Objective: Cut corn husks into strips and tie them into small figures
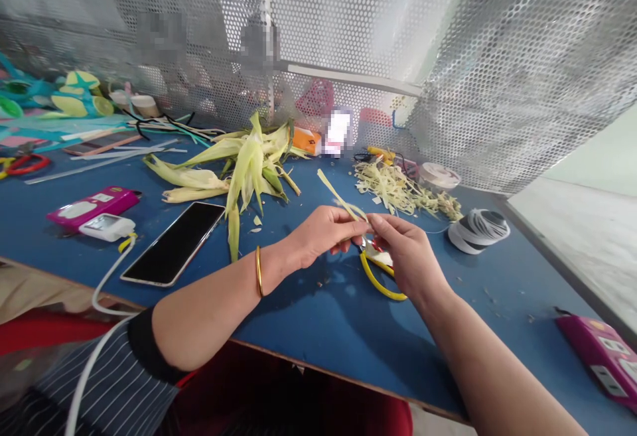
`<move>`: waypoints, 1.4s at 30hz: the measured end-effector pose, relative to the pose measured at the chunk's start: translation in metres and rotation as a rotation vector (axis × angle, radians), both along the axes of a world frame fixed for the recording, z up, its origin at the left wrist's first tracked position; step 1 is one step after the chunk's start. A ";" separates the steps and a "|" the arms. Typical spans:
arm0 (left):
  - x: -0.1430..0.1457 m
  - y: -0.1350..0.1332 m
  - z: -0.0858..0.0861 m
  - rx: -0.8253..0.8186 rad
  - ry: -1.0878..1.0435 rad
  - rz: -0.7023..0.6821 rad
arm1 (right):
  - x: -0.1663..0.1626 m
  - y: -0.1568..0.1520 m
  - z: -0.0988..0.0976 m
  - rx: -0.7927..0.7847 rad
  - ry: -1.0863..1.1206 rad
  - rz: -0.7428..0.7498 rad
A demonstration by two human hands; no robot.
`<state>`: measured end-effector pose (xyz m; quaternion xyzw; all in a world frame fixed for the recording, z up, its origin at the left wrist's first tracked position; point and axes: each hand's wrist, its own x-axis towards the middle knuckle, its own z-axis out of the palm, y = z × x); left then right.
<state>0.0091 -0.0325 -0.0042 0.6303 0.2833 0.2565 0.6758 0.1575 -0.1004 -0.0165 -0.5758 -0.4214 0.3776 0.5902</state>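
Note:
Near the middle of the blue table, my left hand [331, 230] and my right hand [401, 243] meet fingertip to fingertip. Both are closed in a pinch on a pale green strip of corn husk [336, 190], whose long end sticks out up and to the left. Beneath my hands lie pliers or scissors with yellow handles [378, 283]; my fingers cover their head, so the kind is unclear. A heap of corn husks [253, 164] is spread beyond my left hand. Past my right hand sit a pile of shredded husk strips [388, 187] and a spool of white thread [478, 230].
A black-screened phone [174, 243] lies at left beside a magenta power strip [94, 207] with a white charger [107, 225] and cable. Another magenta box [602, 353] is at the right edge. A perforated metal screen [348, 18] closes the back. Red-handled scissors [27, 164] lie far left.

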 end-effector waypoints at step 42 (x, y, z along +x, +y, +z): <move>0.000 -0.001 -0.002 -0.053 0.078 0.020 | 0.013 0.005 -0.001 0.143 -0.654 0.114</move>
